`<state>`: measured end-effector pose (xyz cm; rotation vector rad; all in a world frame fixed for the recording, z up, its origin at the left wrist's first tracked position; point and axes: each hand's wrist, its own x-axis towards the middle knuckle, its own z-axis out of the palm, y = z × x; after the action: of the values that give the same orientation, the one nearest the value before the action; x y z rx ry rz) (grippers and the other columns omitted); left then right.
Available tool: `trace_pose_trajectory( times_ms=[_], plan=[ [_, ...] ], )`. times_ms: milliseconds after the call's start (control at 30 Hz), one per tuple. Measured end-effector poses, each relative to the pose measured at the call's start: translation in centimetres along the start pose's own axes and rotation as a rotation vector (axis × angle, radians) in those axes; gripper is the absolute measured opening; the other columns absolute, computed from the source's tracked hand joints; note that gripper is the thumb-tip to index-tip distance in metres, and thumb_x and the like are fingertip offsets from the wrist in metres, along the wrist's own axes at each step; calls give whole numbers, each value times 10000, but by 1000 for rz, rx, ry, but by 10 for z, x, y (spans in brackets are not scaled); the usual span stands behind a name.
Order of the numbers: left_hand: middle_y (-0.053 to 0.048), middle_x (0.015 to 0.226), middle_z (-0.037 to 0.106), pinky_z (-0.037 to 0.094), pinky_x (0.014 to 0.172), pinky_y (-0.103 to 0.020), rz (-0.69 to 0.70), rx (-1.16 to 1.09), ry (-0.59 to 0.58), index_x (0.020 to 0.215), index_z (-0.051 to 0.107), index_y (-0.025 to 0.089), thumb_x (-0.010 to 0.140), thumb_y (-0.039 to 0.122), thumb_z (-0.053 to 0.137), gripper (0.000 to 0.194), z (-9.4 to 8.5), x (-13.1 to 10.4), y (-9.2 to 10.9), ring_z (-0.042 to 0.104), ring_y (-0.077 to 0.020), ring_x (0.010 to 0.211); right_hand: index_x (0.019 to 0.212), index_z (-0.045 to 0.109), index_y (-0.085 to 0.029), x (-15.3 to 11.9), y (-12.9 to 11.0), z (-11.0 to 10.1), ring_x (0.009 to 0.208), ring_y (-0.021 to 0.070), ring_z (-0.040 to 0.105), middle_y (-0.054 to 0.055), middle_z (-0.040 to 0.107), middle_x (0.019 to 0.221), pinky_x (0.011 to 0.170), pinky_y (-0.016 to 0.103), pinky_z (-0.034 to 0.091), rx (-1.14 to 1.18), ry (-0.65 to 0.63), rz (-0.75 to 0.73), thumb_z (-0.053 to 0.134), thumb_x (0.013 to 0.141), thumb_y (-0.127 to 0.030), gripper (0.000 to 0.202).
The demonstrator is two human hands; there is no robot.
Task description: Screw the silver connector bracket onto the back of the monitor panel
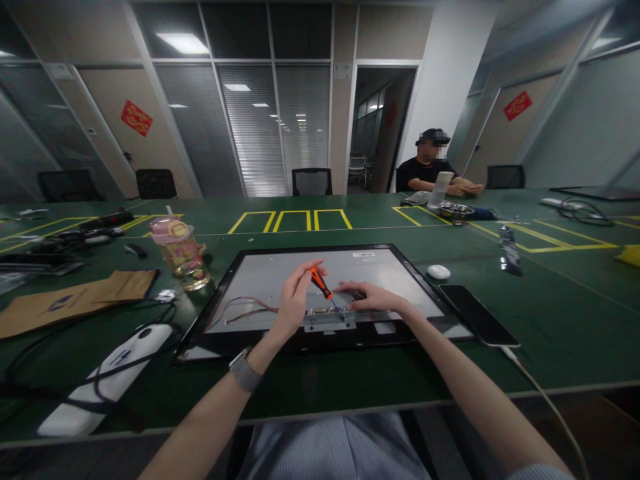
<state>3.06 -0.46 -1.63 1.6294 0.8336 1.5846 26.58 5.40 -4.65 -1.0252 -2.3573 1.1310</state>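
Observation:
A flat display panel (260,280) lies back side up on the green table, with a metal bracket (325,323) near its front edge. My left hand (299,290) is closed around an orange and black screwdriver (321,283), whose tip points down at the bracket's right part. Whether the tip touches a screw is too small to tell. My right hand (370,295) rests beside the tip, at the bracket's right end; its fingertips are partly hidden, and what they hold, if anything, cannot be made out. Thin wires (245,308) run left from the bracket.
To the left are a pink-lidded bottle (183,257), a paper bag (75,300) and a white power strip (107,380) with black cables. A phone (477,317) and a white case (439,272) lie to the right. Another person (427,167) sits across the table.

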Motion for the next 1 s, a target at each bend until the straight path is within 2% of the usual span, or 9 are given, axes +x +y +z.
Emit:
trace_pose_trajectory(
  times_ms=[233, 433, 533, 667, 833, 900, 1000],
  plan=[
    [-33, 870, 576, 482, 743, -250, 77, 109, 28, 1019, 733, 199, 889, 352, 597, 242, 2, 1, 3, 589, -151, 820, 1361, 551, -203, 0, 1, 1, 1438, 326, 328, 126, 397, 1536, 1195, 501, 191, 17, -5, 14, 705, 776, -483, 667],
    [-70, 996, 683, 461, 930, -322, 5, 8, -5, 1146, 657, 178, 956, 321, 470, 303, 2, 0, 2, 630, -187, 972, 1370, 542, -220, 0, 1, 0, 1428, 333, 343, 114, 400, 1537, 1186, 514, 211, -3, -12, 18, 695, 788, -458, 647],
    [-73, 1018, 662, 477, 884, -303, 14, 8, 5, 1061, 696, 178, 931, 350, 513, 283, 2, 1, 1, 622, -189, 965, 1370, 541, -217, 0, 0, 0, 1428, 332, 344, 109, 417, 1527, 1189, 523, 198, -6, -19, 6, 685, 795, -458, 639],
    [-43, 925, 593, 485, 764, -254, 66, 107, 44, 990, 723, 184, 891, 365, 586, 247, 3, 2, 3, 594, -149, 834, 1377, 534, -184, 0, 1, 0, 1437, 328, 329, 137, 384, 1541, 1197, 495, 185, -15, -13, 8, 687, 789, -481, 677],
    [-56, 947, 665, 469, 892, -304, 29, 58, 18, 1147, 653, 169, 947, 328, 487, 305, 1, 0, 4, 625, -175, 926, 1368, 545, -207, 0, 0, 0, 1428, 338, 342, 120, 394, 1538, 1186, 508, 211, -19, -12, 12, 688, 790, -471, 651],
    [-65, 959, 684, 458, 930, -318, 16, 18, 0, 1118, 666, 159, 951, 337, 475, 310, 1, 0, 3, 631, -189, 974, 1374, 538, -207, 0, 0, 0, 1428, 337, 343, 124, 395, 1538, 1185, 513, 208, -19, -13, 18, 687, 794, -459, 649],
    [-70, 991, 660, 479, 866, -291, 43, 40, 17, 1033, 713, 166, 916, 361, 547, 282, 1, 1, 2, 623, -182, 947, 1367, 546, -216, 0, 0, 1, 1439, 330, 324, 112, 429, 1519, 1189, 510, 200, 10, -12, 11, 691, 793, -459, 640]
  ],
)
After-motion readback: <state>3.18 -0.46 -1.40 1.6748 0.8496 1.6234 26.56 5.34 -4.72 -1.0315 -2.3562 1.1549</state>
